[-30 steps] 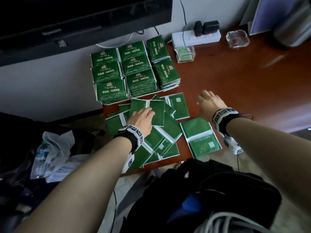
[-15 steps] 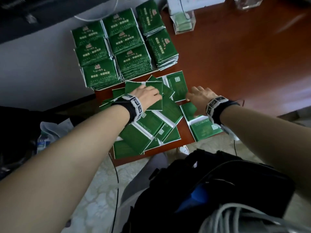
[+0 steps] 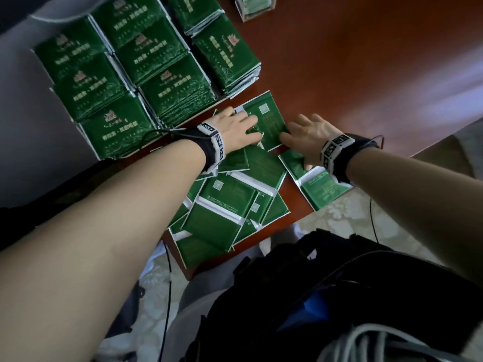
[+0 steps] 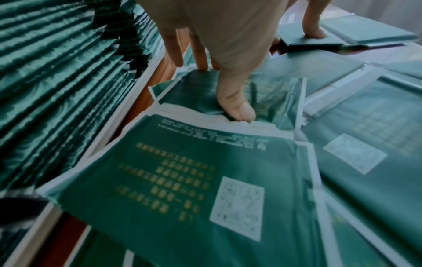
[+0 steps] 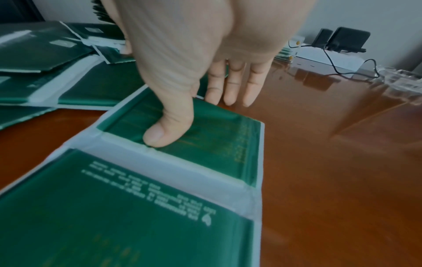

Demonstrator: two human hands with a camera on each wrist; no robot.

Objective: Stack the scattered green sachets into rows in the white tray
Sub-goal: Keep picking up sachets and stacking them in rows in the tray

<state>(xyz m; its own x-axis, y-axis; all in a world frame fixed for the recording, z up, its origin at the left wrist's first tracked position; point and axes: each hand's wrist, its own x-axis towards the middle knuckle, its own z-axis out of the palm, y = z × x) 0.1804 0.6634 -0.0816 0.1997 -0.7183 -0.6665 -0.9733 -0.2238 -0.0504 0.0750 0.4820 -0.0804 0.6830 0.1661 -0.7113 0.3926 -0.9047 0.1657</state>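
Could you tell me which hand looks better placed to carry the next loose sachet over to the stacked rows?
Probably the left. The left hand rests on the scattered sachets right beside the stacked rows, while the right hand presses a sachet pair farther out, on the side away from the rows.

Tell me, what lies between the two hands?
One green sachet, back side up with a white code square, lies between the left hand and right hand; the head view shows it.
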